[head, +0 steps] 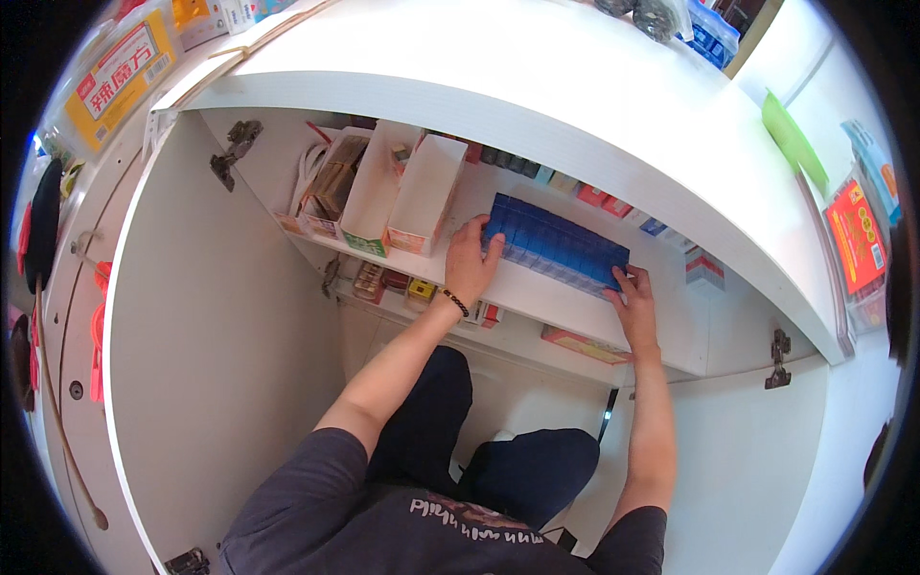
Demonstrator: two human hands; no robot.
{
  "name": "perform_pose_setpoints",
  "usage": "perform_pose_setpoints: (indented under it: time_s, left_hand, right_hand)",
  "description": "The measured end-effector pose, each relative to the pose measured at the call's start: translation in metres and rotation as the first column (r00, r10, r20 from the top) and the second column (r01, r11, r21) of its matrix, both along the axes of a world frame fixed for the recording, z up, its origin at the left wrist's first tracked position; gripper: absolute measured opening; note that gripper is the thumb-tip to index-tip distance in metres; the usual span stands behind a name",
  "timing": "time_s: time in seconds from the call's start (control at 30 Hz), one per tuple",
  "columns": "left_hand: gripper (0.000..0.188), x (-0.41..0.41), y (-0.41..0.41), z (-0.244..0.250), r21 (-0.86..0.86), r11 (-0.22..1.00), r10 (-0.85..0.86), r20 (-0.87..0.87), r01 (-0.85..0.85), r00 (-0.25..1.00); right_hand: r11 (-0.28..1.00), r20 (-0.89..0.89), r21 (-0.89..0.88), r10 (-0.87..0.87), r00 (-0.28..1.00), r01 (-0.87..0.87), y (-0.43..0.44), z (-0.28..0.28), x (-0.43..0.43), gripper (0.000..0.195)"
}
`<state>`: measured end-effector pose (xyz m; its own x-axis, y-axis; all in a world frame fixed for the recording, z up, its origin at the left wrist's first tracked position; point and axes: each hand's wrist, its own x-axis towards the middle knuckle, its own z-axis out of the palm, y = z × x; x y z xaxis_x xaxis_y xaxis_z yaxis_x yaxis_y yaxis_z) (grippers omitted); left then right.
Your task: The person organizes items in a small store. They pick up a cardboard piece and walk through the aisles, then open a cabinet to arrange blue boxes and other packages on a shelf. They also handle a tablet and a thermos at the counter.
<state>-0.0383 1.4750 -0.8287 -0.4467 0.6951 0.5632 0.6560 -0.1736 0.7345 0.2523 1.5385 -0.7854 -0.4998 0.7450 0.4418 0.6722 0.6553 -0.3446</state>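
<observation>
A long row of small blue boxes (557, 244) stands on the upper shelf (496, 277) of an open white cabinet. My left hand (471, 262), with a dark beaded bracelet (455, 302) at the wrist, presses on the row's left end. At the right end, the fingers and thumb of my right hand (636, 302) touch the last boxes. Between them the two hands hold the row at both ends. Left of my left hand are an upright-sided white carton (429, 190), a second open carton (370, 194) and a carton of brown packs (338, 176).
Open cabinet doors stand at left (230, 345) and right (740, 438). The white countertop (503, 72) overhangs the shelf. Small boxes (614, 206) line the shelf's back, and a red-and-white box (704, 269) stands at right. A lower shelf holds a yellow box (420, 290) and a flat red-edged box (586, 346).
</observation>
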Motion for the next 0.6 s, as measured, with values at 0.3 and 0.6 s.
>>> perform_pose_setpoints:
  time_s: [0.3,0.6]
  left_hand:
    - [0.037,-0.009,-0.002,-0.002,-0.005,0.998,0.07,-0.019,-0.07,0.997]
    - [0.048,-0.004,-0.018,0.01,-0.045,0.998,0.033,0.023,-0.032,0.999]
  right_hand:
    - [1.0,-0.062,0.02,0.005,0.998,-0.004,-0.008,-0.012,-0.021,0.038]
    - [0.99,-0.396,-0.068,-0.139,0.908,0.122,-0.04,-0.006,-0.021,0.053]
